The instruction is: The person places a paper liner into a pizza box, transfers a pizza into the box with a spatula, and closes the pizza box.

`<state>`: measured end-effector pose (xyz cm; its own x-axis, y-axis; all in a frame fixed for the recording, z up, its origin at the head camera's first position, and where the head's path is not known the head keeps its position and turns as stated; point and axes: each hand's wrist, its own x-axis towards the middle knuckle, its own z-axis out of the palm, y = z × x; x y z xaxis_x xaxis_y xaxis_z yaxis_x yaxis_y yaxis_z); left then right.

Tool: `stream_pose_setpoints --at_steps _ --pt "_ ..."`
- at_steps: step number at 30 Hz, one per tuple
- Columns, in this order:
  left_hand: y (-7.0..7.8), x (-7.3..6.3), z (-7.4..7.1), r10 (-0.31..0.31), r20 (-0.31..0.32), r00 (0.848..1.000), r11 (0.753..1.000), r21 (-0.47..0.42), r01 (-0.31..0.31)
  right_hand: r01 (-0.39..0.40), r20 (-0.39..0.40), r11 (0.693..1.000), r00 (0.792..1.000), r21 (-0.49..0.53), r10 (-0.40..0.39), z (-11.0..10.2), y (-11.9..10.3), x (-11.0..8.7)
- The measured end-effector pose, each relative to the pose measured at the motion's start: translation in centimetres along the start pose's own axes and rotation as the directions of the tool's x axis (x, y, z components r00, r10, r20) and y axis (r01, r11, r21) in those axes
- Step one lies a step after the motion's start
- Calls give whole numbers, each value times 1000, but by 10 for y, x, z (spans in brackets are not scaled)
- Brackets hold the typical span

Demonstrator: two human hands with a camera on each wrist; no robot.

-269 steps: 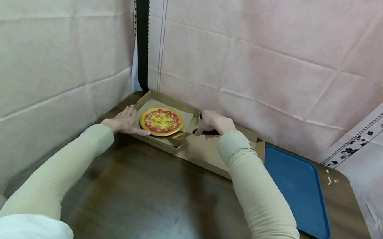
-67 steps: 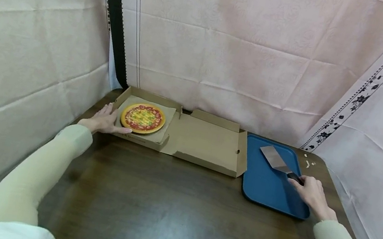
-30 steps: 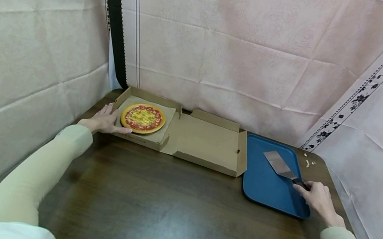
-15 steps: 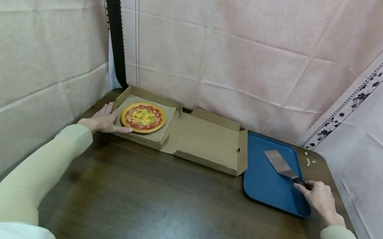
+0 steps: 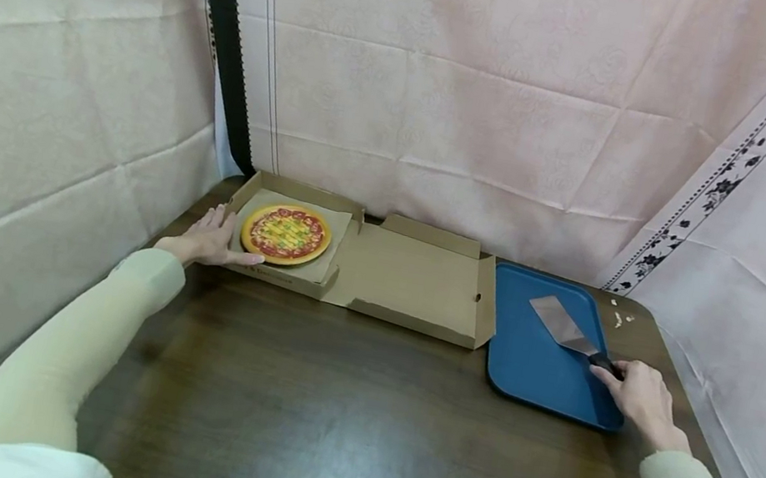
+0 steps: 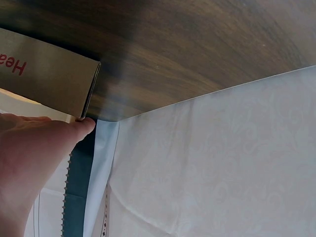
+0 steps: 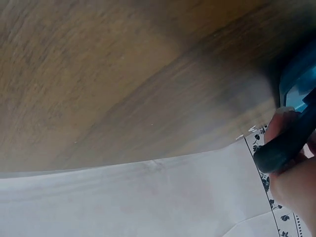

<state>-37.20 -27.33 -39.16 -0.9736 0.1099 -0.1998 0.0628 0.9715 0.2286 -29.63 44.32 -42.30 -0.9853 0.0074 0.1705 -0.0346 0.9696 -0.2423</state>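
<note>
In the head view my left hand (image 5: 204,239) lies with straight fingers at the left front corner of the open cardboard pizza box (image 5: 421,283), thumb along its front wall. Inside the box's left half a whole round pizza (image 5: 286,235) rests on a sheet of paper (image 5: 332,224). Over at the right, my right hand (image 5: 641,401) grips the black handle of a spatula (image 5: 561,324). Its flat metal blade lies over the blue tray (image 5: 526,381), pointing to the back left. The right wrist view shows the fingers curled round the handle (image 7: 284,148).
The box's lid half is folded out flat to the right, its side flap against the tray's left rim. Small white scraps (image 5: 618,319) lie on the dark wooden table (image 5: 326,399) behind the tray. Pale cloth hangs (image 5: 489,105) close behind and on both sides.
Nine seconds ago the spatula was in the right hand at the pizza's right edge; now it is over the tray. Lately it has shifted slightly right. The left hand stays at the box.
</note>
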Motion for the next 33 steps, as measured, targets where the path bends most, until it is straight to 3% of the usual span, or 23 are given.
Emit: stream_pose_setpoints --at_steps 14,33 --pt "0 0 -1 -4 11 1000 1000 -9 4 -11 -29 1000 1000 -3 10 5 1 -3" --pt "-2 0 0 -16 19 1000 1000 10 16 -17 -11 1000 1000 7 17 11 1 -6"
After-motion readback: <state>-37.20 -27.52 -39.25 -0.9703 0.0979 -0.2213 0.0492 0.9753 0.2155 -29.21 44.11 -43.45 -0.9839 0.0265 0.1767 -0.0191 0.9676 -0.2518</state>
